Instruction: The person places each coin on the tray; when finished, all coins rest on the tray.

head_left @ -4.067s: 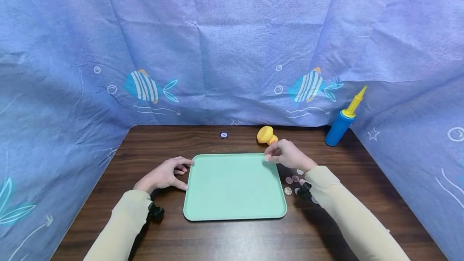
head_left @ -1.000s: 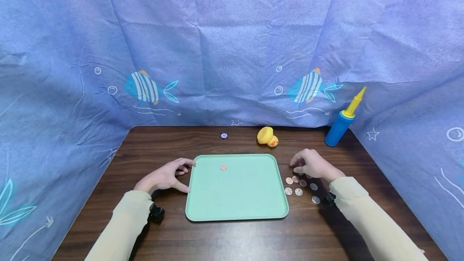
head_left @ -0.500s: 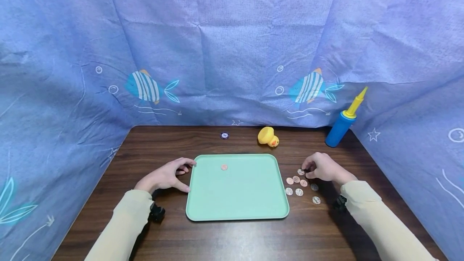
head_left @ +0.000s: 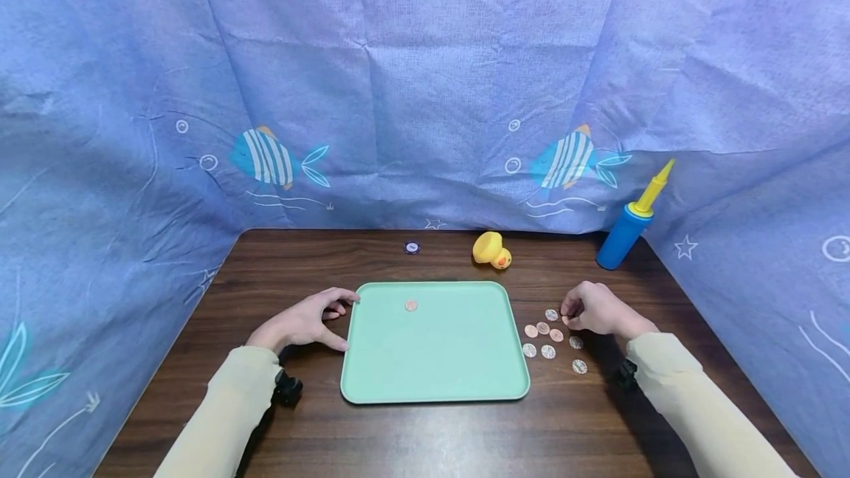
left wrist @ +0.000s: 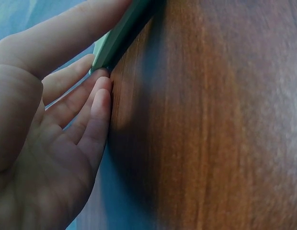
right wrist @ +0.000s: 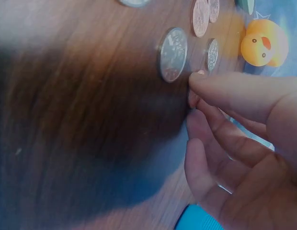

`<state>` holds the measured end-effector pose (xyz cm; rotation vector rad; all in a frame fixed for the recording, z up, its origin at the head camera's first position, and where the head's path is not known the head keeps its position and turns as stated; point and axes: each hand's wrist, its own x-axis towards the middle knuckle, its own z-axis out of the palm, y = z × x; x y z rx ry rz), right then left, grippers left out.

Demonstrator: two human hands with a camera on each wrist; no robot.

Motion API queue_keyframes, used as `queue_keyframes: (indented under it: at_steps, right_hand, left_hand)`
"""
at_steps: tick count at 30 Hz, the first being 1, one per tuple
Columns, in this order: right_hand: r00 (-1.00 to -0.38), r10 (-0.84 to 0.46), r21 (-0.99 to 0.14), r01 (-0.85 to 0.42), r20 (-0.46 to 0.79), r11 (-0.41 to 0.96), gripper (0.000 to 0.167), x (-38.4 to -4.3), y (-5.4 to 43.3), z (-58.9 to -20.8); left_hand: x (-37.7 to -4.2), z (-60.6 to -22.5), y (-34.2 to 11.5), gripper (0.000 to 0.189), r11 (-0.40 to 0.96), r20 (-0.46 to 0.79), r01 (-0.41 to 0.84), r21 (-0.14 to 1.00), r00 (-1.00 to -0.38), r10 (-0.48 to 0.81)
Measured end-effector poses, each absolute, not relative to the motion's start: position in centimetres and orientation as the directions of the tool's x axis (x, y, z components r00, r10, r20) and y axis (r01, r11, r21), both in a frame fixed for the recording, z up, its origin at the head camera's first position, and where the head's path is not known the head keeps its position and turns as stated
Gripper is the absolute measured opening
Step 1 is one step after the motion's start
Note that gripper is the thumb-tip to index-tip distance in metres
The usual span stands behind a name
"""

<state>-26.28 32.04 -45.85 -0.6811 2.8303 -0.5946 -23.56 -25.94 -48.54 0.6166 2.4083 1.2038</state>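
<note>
A mint-green tray (head_left: pixel 434 360) lies mid-table with one copper coin (head_left: pixel 411 306) near its back edge. My left hand (head_left: pixel 304 323) rests at the tray's left rim, thumb and fingertips spread along it; the left wrist view shows fingers against the rim (left wrist: pixel 106 48). Right of the tray, several copper and silver coins (head_left: pixel 547 352) lie scattered. Among them my right hand (head_left: pixel 594 308) pinches a copper coin (right wrist: pixel 192 98) between thumb and forefinger, down at the tabletop. A silver coin (right wrist: pixel 173 55) lies just beside the thumb.
A yellow rubber duck (head_left: pixel 488 248) lies tipped over behind the tray's right corner. A dark poker chip (head_left: pixel 412 248) lies at the back. A blue hand pump (head_left: pixel 624 234) with a yellow top stands at the back right, before a blue fish-print cloth (head_left: pixel 425 94).
My right hand has gone from the tray's back right corner to the coins and pinches a copper one. A copper coin now shows on the tray. My left hand stays at the rim.
</note>
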Motion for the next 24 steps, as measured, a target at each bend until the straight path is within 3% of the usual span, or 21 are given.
queue_keyframes:
  at_steps: [11, 24]
  right_hand:
    - [-0.875, -0.455, -0.419, -0.355, -0.166, 0.836, 0.020, -26.41, 31.66, -45.21]
    - [-0.868, -0.477, -0.463, -0.368, -0.140, 0.806, 0.019, -26.24, 31.90, -45.49]
  left_hand:
    - [-23.66, -48.70, -26.01, 0.089, 0.539, -0.159, 0.181, 0.823, -0.837, 0.524]
    - [-23.75, -48.81, -26.07, 0.089, 0.545, -0.166, 0.175, 0.820, -0.838, 0.519]
